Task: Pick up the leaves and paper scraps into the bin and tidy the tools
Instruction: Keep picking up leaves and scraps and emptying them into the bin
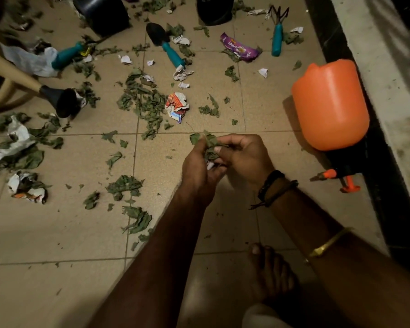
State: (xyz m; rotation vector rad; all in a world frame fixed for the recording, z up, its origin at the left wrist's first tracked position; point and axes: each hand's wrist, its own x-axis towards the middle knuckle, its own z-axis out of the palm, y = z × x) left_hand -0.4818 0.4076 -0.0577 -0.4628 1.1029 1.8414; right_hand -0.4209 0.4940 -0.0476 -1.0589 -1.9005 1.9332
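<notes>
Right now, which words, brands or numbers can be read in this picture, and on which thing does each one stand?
"JIMJAM": on the purple wrapper lying on the floor.
Other print on the same wrapper: too small to read.
Print on the crumpled red and white wrapper: blurred, not readable.
Orange sprayer: no label shows.

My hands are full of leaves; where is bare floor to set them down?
Bare tiles lie near-left, below the leaf clumps, and between the right hand and the orange sprayer. Crowded around the trowel and crumpled wrapper.
</notes>
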